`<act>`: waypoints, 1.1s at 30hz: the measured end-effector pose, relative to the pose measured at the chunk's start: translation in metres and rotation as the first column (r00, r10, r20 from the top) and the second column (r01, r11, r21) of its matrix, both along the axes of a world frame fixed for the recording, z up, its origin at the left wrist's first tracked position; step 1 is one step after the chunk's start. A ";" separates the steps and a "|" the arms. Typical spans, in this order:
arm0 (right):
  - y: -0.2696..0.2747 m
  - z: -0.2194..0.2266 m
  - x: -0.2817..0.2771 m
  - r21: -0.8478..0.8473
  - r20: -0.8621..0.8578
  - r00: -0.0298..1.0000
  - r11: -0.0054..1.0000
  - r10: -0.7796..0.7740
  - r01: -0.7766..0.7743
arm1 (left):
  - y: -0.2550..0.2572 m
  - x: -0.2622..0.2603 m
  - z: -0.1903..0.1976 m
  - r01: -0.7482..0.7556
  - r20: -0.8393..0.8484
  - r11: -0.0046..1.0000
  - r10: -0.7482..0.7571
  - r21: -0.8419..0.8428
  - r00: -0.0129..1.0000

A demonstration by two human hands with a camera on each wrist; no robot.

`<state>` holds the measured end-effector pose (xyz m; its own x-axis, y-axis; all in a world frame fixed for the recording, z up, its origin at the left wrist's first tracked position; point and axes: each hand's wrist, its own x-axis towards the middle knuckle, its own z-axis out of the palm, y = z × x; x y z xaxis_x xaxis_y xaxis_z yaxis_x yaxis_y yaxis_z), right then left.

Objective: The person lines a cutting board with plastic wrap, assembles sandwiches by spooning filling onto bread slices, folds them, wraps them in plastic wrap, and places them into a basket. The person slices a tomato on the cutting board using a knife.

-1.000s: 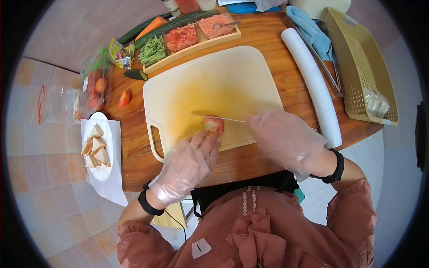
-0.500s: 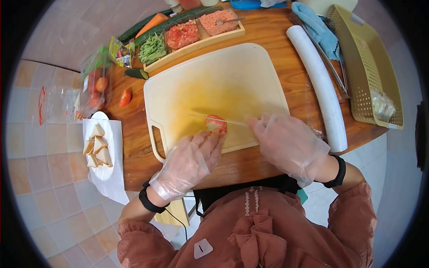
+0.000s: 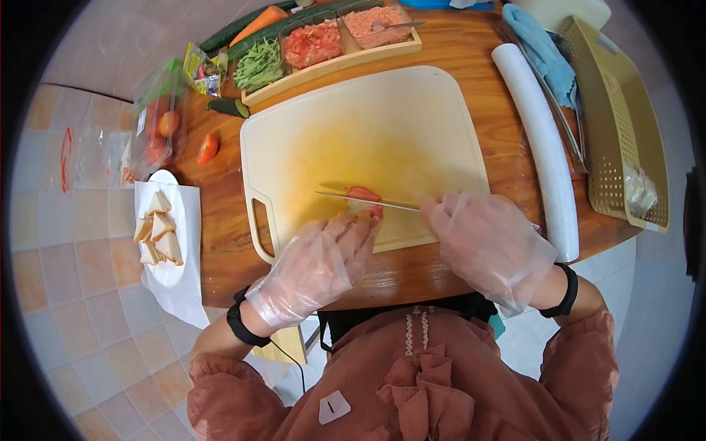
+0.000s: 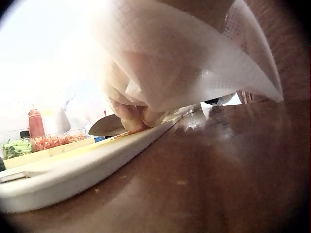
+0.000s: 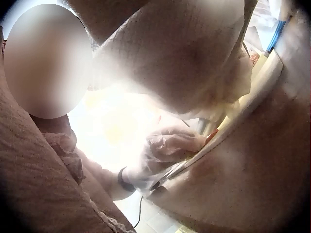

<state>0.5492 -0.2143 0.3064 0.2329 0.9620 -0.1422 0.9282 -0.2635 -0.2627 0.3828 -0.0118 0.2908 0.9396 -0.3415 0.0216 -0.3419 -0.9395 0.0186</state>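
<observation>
A piece of tomato (image 3: 363, 194) lies on the cream cutting board (image 3: 412, 103), near its front edge. My left hand (image 3: 309, 264), in a clear plastic glove, holds the tomato with bent fingertips. Across the tomato runs the blade of a knife (image 3: 334, 195), its tip pointing left. My right hand (image 3: 494, 242), gloved too, grips the knife's handle, which the fingers hide. In the left wrist view the knife blade (image 4: 108, 126) stands just beyond the left fingertips. The right wrist view shows the left hand (image 5: 170, 145) against the red tomato (image 5: 212, 136).
Behind the board, a wooden tray (image 3: 353, 62) holds shredded cucumber and two tubs of chopped filling. A tomato wedge (image 3: 208, 148) and a plate (image 3: 170, 270) of bread triangles lie left. To the right are a white roll (image 3: 540, 147) and a beige basket (image 3: 614, 132).
The head view has shifted slightly, so board and tray sit a little differently. The blade has tilted and moved slightly over the tomato; both hands keep their hold.
</observation>
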 end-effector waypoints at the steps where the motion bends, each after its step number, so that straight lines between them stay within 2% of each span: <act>1: 0.001 0.001 0.000 -0.002 0.001 1.000 1.000 0.004 -0.004 | 0.000 0.000 0.001 0.006 -0.003 1.000 -0.006 -0.008 1.000; 4: 0.003 0.002 0.001 -0.038 0.031 0.999 0.999 0.016 -0.015 | -0.001 0.001 0.002 -0.010 -0.031 1.000 0.010 -0.011 0.999; 7: 0.005 -0.005 0.000 0.051 0.044 0.997 0.997 0.058 -0.060 | -0.002 0.001 0.001 -0.004 -0.007 0.999 0.004 -0.032 1.000; 9: 0.010 -0.011 -0.002 0.192 0.098 0.993 0.977 0.072 -0.090 | -0.003 0.002 0.001 0.000 -0.009 1.000 0.000 -0.031 1.000; 12: 0.010 -0.009 -0.004 0.210 0.082 0.996 0.976 0.037 -0.053 | -0.003 0.002 0.003 0.000 -0.025 1.000 -0.001 -0.026 1.000; 13: 0.008 -0.007 -0.003 0.210 0.083 0.996 0.976 0.039 -0.055 | -0.002 0.002 0.004 0.001 -0.035 1.000 -0.001 -0.021 0.999; 15: 0.001 0.000 0.000 0.012 0.028 0.999 0.999 0.045 -0.046 | -0.002 0.001 0.003 -0.007 -0.051 1.000 0.006 -0.027 0.999; 19: -0.003 0.003 0.000 0.052 0.072 0.997 0.998 0.018 -0.022 | -0.003 0.000 0.001 -0.010 -0.050 1.000 0.009 -0.017 0.999; 21: -0.001 -0.001 0.000 0.055 -0.036 0.999 0.998 0.024 -0.022 | -0.002 0.001 0.002 0.002 -0.042 1.000 -0.003 -0.018 0.999; 28: 0.008 -0.014 -0.006 0.181 -0.017 1.000 0.983 0.016 -0.012 | -0.004 0.002 0.005 -0.002 -0.018 1.000 0.002 -0.001 1.000; 29: 0.006 -0.013 -0.004 0.134 -0.006 1.000 0.991 0.009 -0.008 | -0.002 0.003 0.004 -0.012 -0.015 1.000 0.012 0.002 1.000; 31: 0.003 -0.011 -0.004 0.082 0.008 1.000 0.997 0.012 -0.013 | 0.001 0.004 0.000 0.073 0.080 0.996 -0.077 0.056 0.994; 33: 0.001 -0.008 -0.004 0.045 0.007 1.000 0.999 -0.020 0.019 | 0.001 0.003 -0.002 0.062 0.083 0.997 -0.066 0.047 0.994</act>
